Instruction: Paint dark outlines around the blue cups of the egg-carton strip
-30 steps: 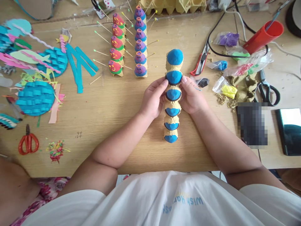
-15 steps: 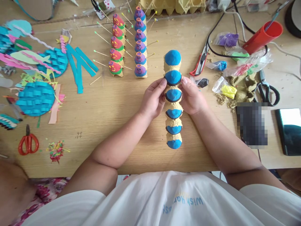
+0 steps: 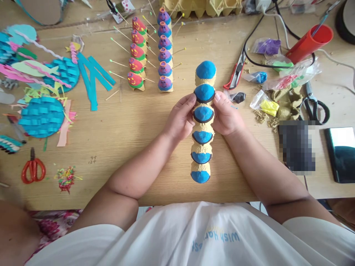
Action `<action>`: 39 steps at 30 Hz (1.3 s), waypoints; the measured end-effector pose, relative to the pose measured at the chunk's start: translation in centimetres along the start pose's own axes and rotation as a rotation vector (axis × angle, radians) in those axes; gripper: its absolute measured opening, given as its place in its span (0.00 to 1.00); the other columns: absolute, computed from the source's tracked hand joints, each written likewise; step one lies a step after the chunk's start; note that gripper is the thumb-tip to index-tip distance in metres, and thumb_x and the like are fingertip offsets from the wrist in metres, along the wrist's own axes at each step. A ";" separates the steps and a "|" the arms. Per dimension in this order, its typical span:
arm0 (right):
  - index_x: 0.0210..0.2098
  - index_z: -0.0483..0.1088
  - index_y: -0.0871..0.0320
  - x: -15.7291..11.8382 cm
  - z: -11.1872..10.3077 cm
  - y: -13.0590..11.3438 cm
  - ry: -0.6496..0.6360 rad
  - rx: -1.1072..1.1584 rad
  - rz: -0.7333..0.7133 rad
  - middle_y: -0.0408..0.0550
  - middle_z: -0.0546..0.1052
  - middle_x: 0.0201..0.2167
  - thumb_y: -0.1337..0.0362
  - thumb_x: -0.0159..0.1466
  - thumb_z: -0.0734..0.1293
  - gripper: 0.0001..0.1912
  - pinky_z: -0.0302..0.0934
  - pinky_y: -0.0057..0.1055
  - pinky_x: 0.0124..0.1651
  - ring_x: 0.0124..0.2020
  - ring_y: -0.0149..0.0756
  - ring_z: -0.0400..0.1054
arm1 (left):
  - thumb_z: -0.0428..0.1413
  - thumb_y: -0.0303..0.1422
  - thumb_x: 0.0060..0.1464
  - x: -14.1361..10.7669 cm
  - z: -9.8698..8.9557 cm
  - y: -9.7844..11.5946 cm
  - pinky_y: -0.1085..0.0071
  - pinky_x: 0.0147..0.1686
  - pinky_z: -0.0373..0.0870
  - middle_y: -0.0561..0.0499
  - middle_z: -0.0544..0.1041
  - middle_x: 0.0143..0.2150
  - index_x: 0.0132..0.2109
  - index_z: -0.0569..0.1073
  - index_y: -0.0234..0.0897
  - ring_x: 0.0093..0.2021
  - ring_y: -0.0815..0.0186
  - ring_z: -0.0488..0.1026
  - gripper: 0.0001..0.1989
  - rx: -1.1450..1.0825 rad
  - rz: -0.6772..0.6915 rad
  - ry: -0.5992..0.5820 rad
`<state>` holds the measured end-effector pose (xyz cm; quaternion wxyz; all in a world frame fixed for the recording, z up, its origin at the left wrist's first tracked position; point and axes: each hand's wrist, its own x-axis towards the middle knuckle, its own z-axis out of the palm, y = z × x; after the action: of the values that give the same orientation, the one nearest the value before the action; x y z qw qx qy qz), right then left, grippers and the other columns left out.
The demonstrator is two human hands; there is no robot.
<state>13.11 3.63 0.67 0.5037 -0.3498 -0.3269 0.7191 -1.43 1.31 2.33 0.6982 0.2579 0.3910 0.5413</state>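
Between my hands is an egg-carton strip [image 3: 203, 137], a row of several tan cups capped with blue clay; most caps have a dark rim along the lower edge. My left hand [image 3: 181, 116] pinches its left side near the second cup, thumb on the edge. On the opposite side my right hand [image 3: 226, 113] grips it at the same height. Beyond my hands stand two finished-looking strips: a red and green one [image 3: 136, 59] with smiling faces, and a purple and blue one [image 3: 165, 55] with orange rings. Thin pin-like sticks with coloured tips poke out of both.
A red utility knife [image 3: 235, 75], bagged clay [image 3: 269, 107] and black-handled scissors [image 3: 316, 109] lie at right, beside a red cup [image 3: 309, 44]. Left are woven blue paper discs [image 3: 41, 116], blue strips [image 3: 91, 81] and red scissors [image 3: 33, 168]. Another person's arm [image 3: 16, 229] shows at lower left.
The blue-capped strip has tilted a little: its near end has swung left and toward me, its far end slightly right. Both hands keep their hold.
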 end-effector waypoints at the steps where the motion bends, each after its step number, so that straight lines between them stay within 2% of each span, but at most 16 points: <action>1: 0.36 0.71 0.47 0.0 -0.1 0.1 -0.002 0.008 -0.012 0.40 0.79 0.32 0.44 0.60 0.80 0.20 0.79 0.41 0.50 0.45 0.40 0.80 | 0.62 0.43 0.69 0.0 0.0 0.0 0.60 0.55 0.80 0.52 0.86 0.41 0.41 0.82 0.46 0.58 0.56 0.83 0.10 0.001 -0.002 0.018; 3: 0.35 0.71 0.47 0.0 -0.2 0.1 -0.014 0.020 -0.020 0.40 0.79 0.32 0.44 0.60 0.80 0.21 0.79 0.40 0.51 0.46 0.40 0.79 | 0.58 0.38 0.72 0.0 0.0 0.0 0.63 0.51 0.81 0.52 0.85 0.39 0.41 0.82 0.43 0.51 0.60 0.84 0.11 -0.006 0.006 0.035; 5: 0.36 0.72 0.47 0.0 -0.1 0.0 -0.028 0.022 -0.008 0.40 0.80 0.34 0.43 0.60 0.80 0.21 0.79 0.41 0.53 0.47 0.41 0.80 | 0.56 0.35 0.73 0.0 0.1 0.0 0.63 0.50 0.81 0.51 0.85 0.39 0.41 0.82 0.43 0.51 0.61 0.84 0.12 -0.017 0.014 0.024; 8: 0.39 0.74 0.47 -0.1 0.2 -0.1 -0.030 0.009 0.006 0.42 0.83 0.37 0.41 0.60 0.79 0.21 0.79 0.43 0.53 0.50 0.43 0.80 | 0.57 0.36 0.73 -0.1 0.2 0.1 0.59 0.55 0.81 0.52 0.86 0.40 0.43 0.82 0.43 0.59 0.56 0.82 0.10 -0.018 0.016 0.020; 11: 0.38 0.74 0.47 -0.1 0.3 -0.1 -0.008 -0.006 -0.012 0.42 0.83 0.37 0.41 0.60 0.79 0.21 0.79 0.43 0.53 0.49 0.43 0.80 | 0.63 0.43 0.68 -0.2 0.3 0.2 0.54 0.59 0.79 0.53 0.87 0.40 0.40 0.82 0.47 0.67 0.50 0.77 0.09 0.003 -0.023 0.064; 14: 0.37 0.74 0.46 -0.1 0.2 0.0 0.003 0.001 -0.040 0.41 0.83 0.37 0.42 0.60 0.79 0.20 0.79 0.42 0.55 0.49 0.41 0.80 | 0.67 0.47 0.64 -0.2 0.3 0.3 0.52 0.64 0.78 0.52 0.87 0.42 0.38 0.81 0.51 0.73 0.48 0.72 0.10 -0.003 -0.072 0.108; 17: 0.38 0.74 0.47 -0.1 0.3 -0.1 -0.013 0.013 -0.039 0.41 0.84 0.38 0.41 0.60 0.79 0.20 0.79 0.44 0.57 0.51 0.43 0.81 | 0.67 0.48 0.63 -0.1 0.4 0.3 0.52 0.66 0.76 0.53 0.88 0.43 0.39 0.81 0.51 0.74 0.49 0.71 0.10 -0.015 -0.079 0.117; 22: 0.37 0.74 0.47 -0.1 0.5 -0.3 -0.009 0.000 -0.025 0.42 0.84 0.37 0.43 0.58 0.80 0.20 0.80 0.43 0.56 0.50 0.43 0.81 | 0.68 0.50 0.61 -0.2 0.5 0.3 0.52 0.62 0.79 0.51 0.88 0.43 0.39 0.81 0.49 0.73 0.48 0.72 0.13 0.026 -0.078 0.143; 27: 0.38 0.74 0.47 -0.1 0.6 -0.4 -0.006 0.015 0.004 0.43 0.84 0.38 0.40 0.60 0.77 0.21 0.80 0.46 0.56 0.53 0.46 0.81 | 0.67 0.50 0.62 -0.3 0.2 0.2 0.51 0.63 0.78 0.53 0.88 0.44 0.40 0.82 0.53 0.74 0.47 0.70 0.10 0.003 -0.069 0.087; 31: 0.40 0.74 0.48 0.1 0.3 -0.5 -0.040 0.020 0.025 0.44 0.84 0.38 0.42 0.60 0.77 0.20 0.80 0.48 0.55 0.54 0.49 0.81 | 0.63 0.44 0.67 0.0 0.0 0.1 0.58 0.57 0.81 0.52 0.88 0.43 0.41 0.83 0.50 0.69 0.51 0.76 0.07 0.000 -0.014 0.046; 35: 0.42 0.74 0.48 0.0 0.1 -0.5 -0.101 0.017 0.032 0.44 0.84 0.39 0.45 0.60 0.78 0.19 0.80 0.45 0.54 0.51 0.46 0.82 | 0.58 0.38 0.73 0.2 -0.2 0.0 0.67 0.45 0.82 0.51 0.86 0.39 0.41 0.83 0.44 0.55 0.60 0.84 0.11 -0.018 0.043 0.015; 37: 0.42 0.74 0.48 -0.1 0.1 -0.5 -0.096 0.021 0.038 0.42 0.84 0.39 0.47 0.61 0.78 0.18 0.80 0.44 0.53 0.49 0.44 0.82 | 0.55 0.37 0.74 0.4 -0.3 0.0 0.70 0.41 0.82 0.51 0.85 0.38 0.42 0.83 0.42 0.49 0.62 0.84 0.13 -0.043 0.050 0.010; 39: 0.43 0.74 0.48 -0.2 0.1 -0.4 -0.087 0.027 0.041 0.41 0.84 0.39 0.48 0.62 0.78 0.17 0.80 0.42 0.52 0.48 0.42 0.83 | 0.55 0.39 0.75 0.5 -0.4 -0.1 0.70 0.41 0.83 0.51 0.86 0.40 0.43 0.83 0.41 0.50 0.62 0.85 0.14 -0.066 0.031 0.028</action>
<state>13.27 3.59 1.07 0.4789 -0.3179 -0.3318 0.7480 -1.67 1.74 1.94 0.6924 0.2332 0.3788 0.5681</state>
